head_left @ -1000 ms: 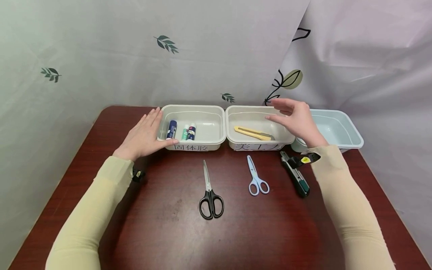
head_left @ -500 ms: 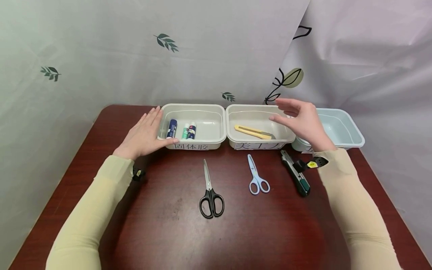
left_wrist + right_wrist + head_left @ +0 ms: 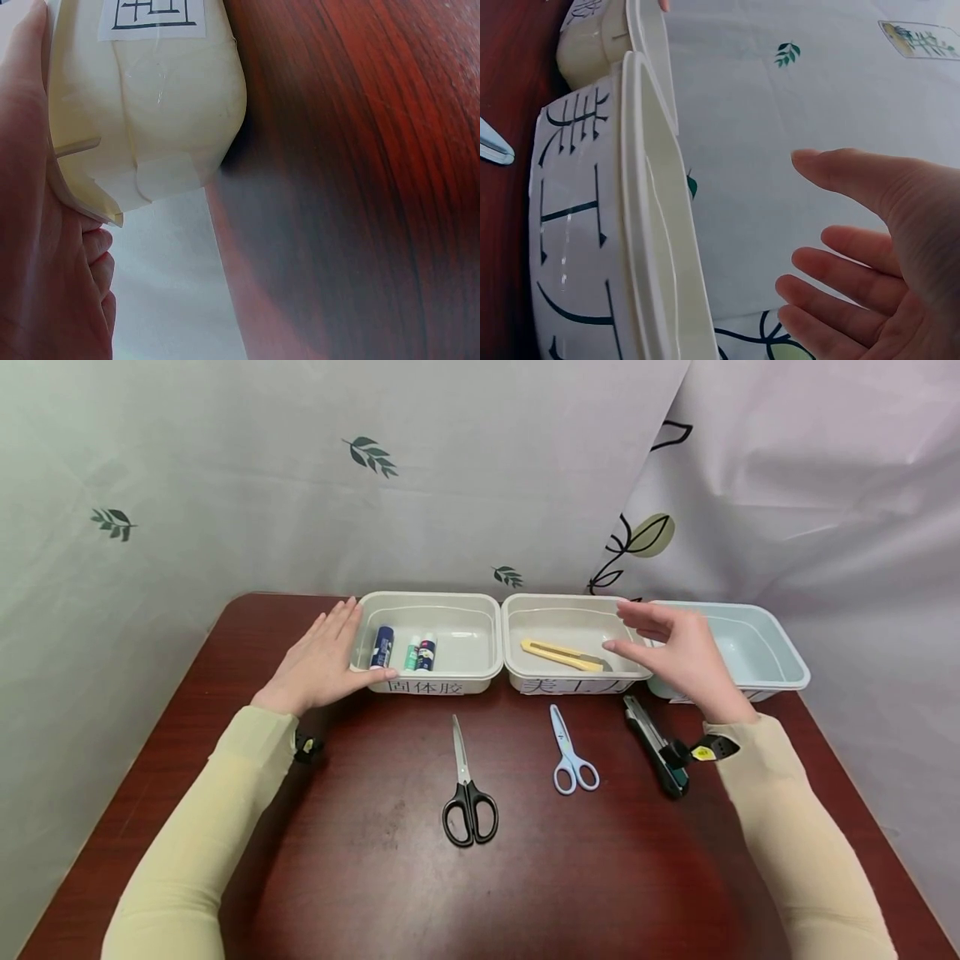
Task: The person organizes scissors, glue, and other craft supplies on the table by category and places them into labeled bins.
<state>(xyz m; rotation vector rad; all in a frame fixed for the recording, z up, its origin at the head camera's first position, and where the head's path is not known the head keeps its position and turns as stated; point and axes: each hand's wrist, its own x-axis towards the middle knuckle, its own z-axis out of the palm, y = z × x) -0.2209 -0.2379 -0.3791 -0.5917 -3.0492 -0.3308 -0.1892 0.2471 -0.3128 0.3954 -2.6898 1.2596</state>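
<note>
My left hand rests along the left side of the left cream bin, fingers straight, thumb at its front rim. Inside that bin are a large blue glue stick and two smaller ones, a green one and a dark blue one. My right hand, fingers loosely bent and holding nothing, hovers by the right end of the middle cream bin. A yellow utility knife lies in this bin. In the right wrist view, a gap separates the thumb from the fingers.
A pale blue bin stands at the right, partly behind my right hand. On the dark red table lie black-handled scissors, light blue scissors and a dark green utility knife. A patterned cloth hangs behind.
My right hand has drifted right and slightly nearer to me, from over the middle bin toward the pale blue one. My left hand and the objects have stayed put.
</note>
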